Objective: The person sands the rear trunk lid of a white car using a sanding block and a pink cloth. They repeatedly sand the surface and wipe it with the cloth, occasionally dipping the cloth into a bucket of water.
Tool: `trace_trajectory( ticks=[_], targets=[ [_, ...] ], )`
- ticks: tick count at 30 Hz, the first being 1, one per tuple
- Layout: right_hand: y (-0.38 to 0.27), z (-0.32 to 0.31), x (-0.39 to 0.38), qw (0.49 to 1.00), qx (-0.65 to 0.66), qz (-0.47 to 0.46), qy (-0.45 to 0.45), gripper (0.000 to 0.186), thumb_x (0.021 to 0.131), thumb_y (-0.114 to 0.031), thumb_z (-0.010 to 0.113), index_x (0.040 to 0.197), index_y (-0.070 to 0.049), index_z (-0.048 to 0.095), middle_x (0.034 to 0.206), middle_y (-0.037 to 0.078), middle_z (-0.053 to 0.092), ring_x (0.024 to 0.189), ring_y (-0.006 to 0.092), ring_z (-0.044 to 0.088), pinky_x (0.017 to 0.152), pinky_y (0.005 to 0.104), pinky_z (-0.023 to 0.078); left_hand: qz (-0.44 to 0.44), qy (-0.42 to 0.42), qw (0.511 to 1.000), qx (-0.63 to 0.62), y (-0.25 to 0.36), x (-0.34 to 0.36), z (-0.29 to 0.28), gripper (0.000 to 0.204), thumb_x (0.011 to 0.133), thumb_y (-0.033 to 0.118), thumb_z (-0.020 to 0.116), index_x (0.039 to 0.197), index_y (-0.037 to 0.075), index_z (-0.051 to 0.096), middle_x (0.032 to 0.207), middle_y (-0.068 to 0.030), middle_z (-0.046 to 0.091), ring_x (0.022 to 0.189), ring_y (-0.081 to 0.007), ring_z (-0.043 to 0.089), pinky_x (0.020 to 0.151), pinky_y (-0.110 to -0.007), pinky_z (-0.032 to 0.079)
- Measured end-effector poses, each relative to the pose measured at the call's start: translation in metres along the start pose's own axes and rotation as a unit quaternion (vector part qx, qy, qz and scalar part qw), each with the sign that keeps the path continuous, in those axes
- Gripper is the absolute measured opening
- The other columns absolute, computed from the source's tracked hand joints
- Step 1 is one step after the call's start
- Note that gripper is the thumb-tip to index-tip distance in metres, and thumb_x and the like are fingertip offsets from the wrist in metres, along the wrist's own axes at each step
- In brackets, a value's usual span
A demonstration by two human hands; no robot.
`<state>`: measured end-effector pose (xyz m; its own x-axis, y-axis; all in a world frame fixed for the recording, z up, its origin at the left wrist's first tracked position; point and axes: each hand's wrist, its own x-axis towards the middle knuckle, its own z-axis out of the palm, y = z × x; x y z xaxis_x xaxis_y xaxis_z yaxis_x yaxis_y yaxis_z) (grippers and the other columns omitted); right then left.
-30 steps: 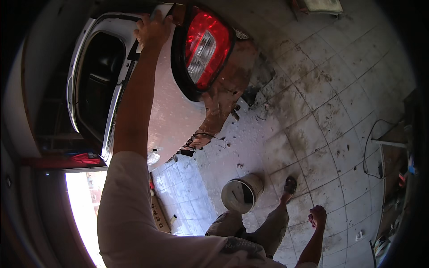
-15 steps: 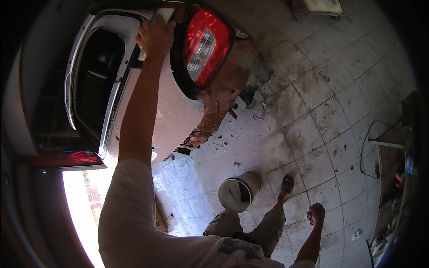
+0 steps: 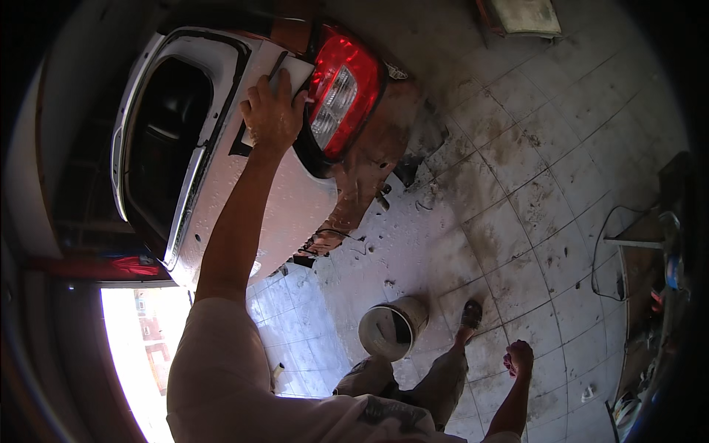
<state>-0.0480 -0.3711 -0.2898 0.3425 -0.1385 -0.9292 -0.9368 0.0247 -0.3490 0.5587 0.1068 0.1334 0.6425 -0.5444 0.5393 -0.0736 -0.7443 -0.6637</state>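
The left hand (image 3: pixel 272 111) is stretched up onto the white rear panel of the car (image 3: pixel 281 207), fingers curled down over a flat pale sanding sheet (image 3: pixel 289 80) and pressing it against the bodywork. The sheet lies at the panel's upper corner, just beside the red tail light (image 3: pixel 341 92) and next to the dark edge of the open hatch (image 3: pixel 166 140). Compared with half a second ago, the hand has slid a little lower and closer to the light, and more of the sheet's pale top edge now shows above the knuckles.

The right hand (image 3: pixel 519 358) hangs low beside the leg, loosely closed into an empty fist, well apart from the car; its place is unchanged.

A white bucket (image 3: pixel 391 327) stands on the stained tiled floor (image 3: pixel 517 199) just beside the person's sandalled foot (image 3: pixel 470 315), as before. The panel's lower edge is rusty brown, with debris scattered on the tiles beneath it.
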Motion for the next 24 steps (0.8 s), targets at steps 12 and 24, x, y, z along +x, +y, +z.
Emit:
trace_trajectory(
  ticks=[12,24],
  targets=[
    [0.007,-0.005,0.006,1.0,0.0,-0.019,0.012,0.019,0.089,-0.009,0.07,0.073,-0.006,0.061,0.057,0.009,0.064,0.044,0.0222,0.064,0.041,0.0399,0.049,0.026,-0.02,0.999,-0.025,-0.004,-0.029,-0.012,0.066,0.095,0.055,0.076,0.15,0.02,0.065,0.142,-0.0205,0.057,0.125,-0.04,0.057,0.095,-0.055,0.047],
    [-0.012,0.004,0.001,0.999,0.028,-0.022,-0.006,0.014,0.095,-0.013,0.068,0.085,-0.012,0.059,0.057,0.006,0.059,0.039,0.0175,0.053,0.032,0.0363,0.032,-0.021,-0.027,0.997,-0.071,-0.023,-0.012,-0.002,0.062,0.098,0.057,0.073,0.151,0.027,0.065,0.151,-0.0164,0.057,0.136,-0.0413,0.054,0.107,-0.063,0.044]
  ],
)
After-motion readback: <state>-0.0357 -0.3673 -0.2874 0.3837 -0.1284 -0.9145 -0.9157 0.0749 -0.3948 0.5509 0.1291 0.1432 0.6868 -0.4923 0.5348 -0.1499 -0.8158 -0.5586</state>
